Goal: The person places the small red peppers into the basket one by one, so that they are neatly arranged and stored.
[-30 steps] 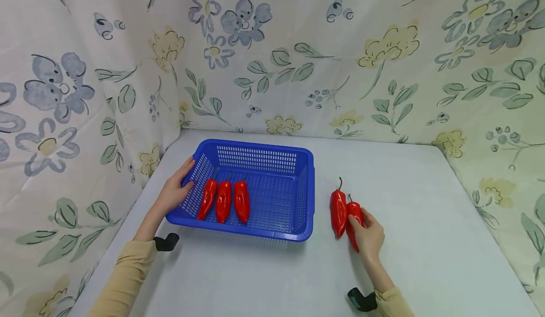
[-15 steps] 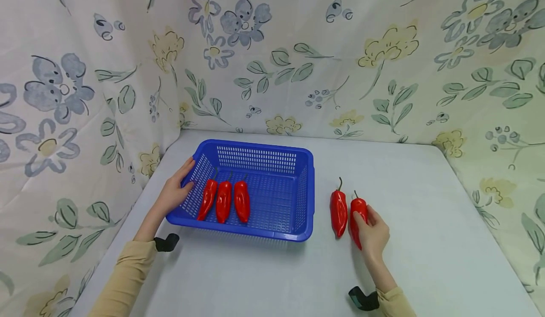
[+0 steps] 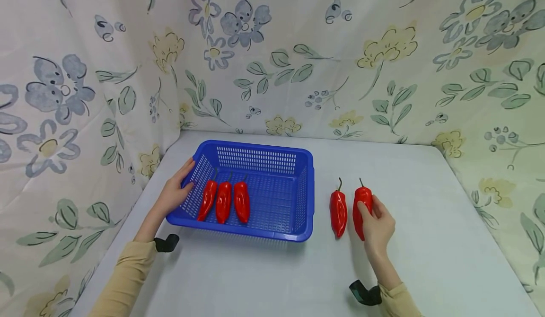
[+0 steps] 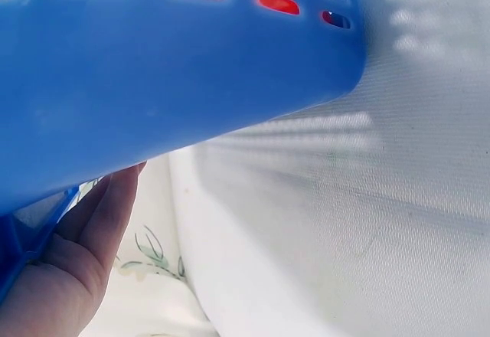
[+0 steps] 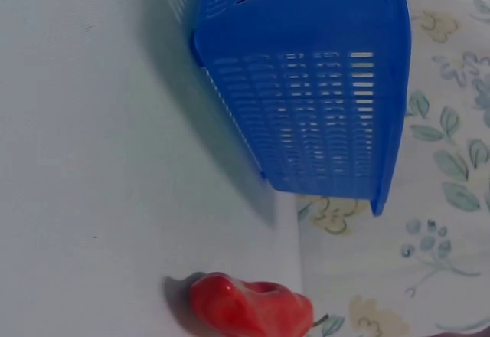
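Right hand (image 3: 380,224) holds a red pepper (image 3: 363,200), with a blue basket (image 3: 242,231) off to its left

Floral cloth (image 3: 298,57) hangs behind and at both sides of a white desk (image 3: 430,203). Bare desk surface stretches from the right hand out to the right edge and back to the far edge. The blue basket sits left of centre. The left hand (image 3: 175,190) lies against the basket's left end, touching the rim, fingers nearly straight and thumb spread apart. The right hand pinches the red pepper, thumb across it and fingers at its right side. That pepper's long axis runs nearly front to back: stem away from the person, tip toward the person. I can't tell whether it touches the desk. Just left of it, apart, a loose pepper (image 3: 338,213) lies almost parallel, a gap between it and the basket. Three basket peppers (image 3: 224,202) fill the basket's left half, stems also at the far end; mesh floor shows from there to the right wall.
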Demonstrator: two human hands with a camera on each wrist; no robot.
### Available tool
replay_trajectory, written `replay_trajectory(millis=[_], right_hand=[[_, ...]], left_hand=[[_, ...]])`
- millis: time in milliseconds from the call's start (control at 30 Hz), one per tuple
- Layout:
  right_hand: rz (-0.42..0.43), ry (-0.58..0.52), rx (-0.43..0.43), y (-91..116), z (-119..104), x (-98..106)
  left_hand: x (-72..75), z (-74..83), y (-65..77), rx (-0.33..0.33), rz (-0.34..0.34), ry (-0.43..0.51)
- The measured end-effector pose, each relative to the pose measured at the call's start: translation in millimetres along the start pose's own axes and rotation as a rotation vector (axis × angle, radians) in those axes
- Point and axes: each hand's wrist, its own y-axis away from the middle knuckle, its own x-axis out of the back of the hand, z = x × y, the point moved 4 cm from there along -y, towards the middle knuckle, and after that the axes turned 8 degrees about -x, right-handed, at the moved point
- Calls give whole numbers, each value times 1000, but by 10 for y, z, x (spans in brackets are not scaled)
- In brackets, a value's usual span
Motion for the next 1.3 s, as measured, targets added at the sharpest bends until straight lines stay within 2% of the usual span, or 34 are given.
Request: replay_trajectory(millis=[200, 367, 900, 1300], right_hand=[[4, -50, -2, 21, -140, -9], [-26, -81, 13, 87, -235, -93], [-162, -217, 35, 352, -634, -518], [-259, -203, 101, 607, -854, -889]], left_hand=[[-6, -8, 4, 2, -5, -3], [-8, -17, 0, 2, -5, -6], [-11, -3, -3, -5, -9, -10], [-7, 12, 1, -4, -2, -2]])
